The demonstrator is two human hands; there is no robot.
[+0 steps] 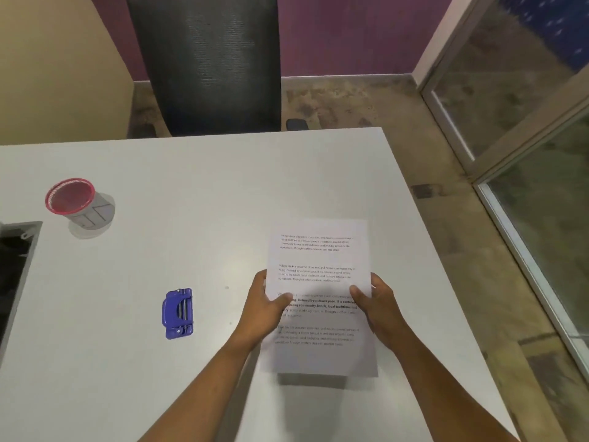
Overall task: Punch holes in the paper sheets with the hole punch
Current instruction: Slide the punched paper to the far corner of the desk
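Holding the paper sheets (318, 282) just above the tabletop (191, 218), left hand (266, 303) and right hand (377, 303) pinch opposite long edges, thumbs on top. Light, floppy stock; likely several sheets, count unclear. Grip at mid-edges keeps it flat. Hole punch (177, 313) lies untouched, well apart to the left: small, rigid, probably dense enough to stay put.

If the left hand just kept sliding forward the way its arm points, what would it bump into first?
Probably nothing soon. The left hand grips the printed white paper sheets and points up and slightly right; beyond them lies only bare grey table, though depth is hard to judge.
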